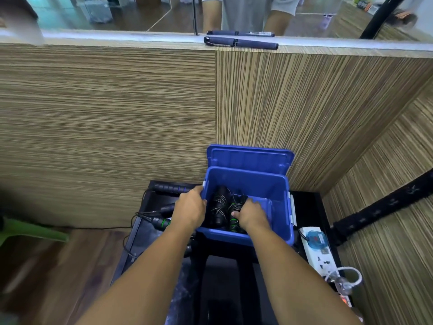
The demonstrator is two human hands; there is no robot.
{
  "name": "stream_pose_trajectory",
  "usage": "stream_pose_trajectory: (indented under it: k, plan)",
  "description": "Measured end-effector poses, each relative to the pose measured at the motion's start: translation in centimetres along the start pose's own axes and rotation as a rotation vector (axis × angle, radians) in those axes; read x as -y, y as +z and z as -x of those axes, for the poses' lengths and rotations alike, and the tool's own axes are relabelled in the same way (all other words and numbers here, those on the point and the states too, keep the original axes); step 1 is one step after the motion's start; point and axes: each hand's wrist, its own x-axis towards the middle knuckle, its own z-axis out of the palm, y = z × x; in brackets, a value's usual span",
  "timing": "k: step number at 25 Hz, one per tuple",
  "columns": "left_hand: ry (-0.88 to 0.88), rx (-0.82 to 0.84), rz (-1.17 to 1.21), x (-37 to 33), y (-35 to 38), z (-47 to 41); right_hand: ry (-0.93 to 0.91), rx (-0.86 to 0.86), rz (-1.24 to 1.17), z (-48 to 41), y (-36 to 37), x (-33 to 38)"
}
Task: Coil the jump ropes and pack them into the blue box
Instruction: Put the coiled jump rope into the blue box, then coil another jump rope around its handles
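The blue box [262,181] stands open on a black stand, its lid [250,158] leaning back against the wooden wall. My left hand [191,207] grips the box's left rim. My right hand [251,214] is inside the box, holding a coiled jump rope with green-banded black handles [234,211]. Beside it in the box lies another coiled black rope [219,205]. Loose jump ropes lie on the stand left of the box: a black handle with a blue band [169,188] and a green-ringed handle [161,222] with cord trailing off the edge.
Two dark blue handles [241,42] lie on the counter ledge above, where another person stands behind the glass. A white power strip [319,252] and a clear item sit right of the box. A green chair leg [35,231] shows at the left.
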Motion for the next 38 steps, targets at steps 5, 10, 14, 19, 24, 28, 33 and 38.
stream_pose_trajectory:
  k: [5, 10, 14, 19, 24, 28, 33, 38]
  plan:
    - [-0.004, 0.019, 0.009, 0.4, 0.0, -0.4, 0.009, -0.040, -0.065, 0.7, -0.6, -0.1]
    - [0.015, 0.055, 0.012, 0.8, 0.0, -0.5, -0.016, -0.016, -0.039, 1.9, -1.6, -0.5]
    - [0.026, 0.075, 0.015, 1.5, -0.2, -0.3, -0.028, -0.102, -0.064, 3.8, -2.1, -0.4]
    - [0.046, 0.080, -0.025, 5.0, -1.9, 0.2, -0.108, -0.277, -0.152, 7.0, -0.9, -0.3]
    - [0.060, 0.176, -0.252, 9.7, -2.6, 0.5, -0.221, -0.466, -0.181, 10.3, 2.0, 0.6]
    - [0.142, 0.256, -0.364, 11.7, -1.5, 0.1, -0.368, -0.651, -0.110, 12.7, 5.0, 2.4]
    - [0.279, 0.287, -0.534, 13.8, 0.0, -1.5, -0.016, -0.252, -0.472, 13.7, 11.0, 4.5]
    - [0.352, 0.260, -0.800, 15.5, 0.1, -2.7, 0.306, 0.030, -0.847, 11.8, 15.3, 5.4]
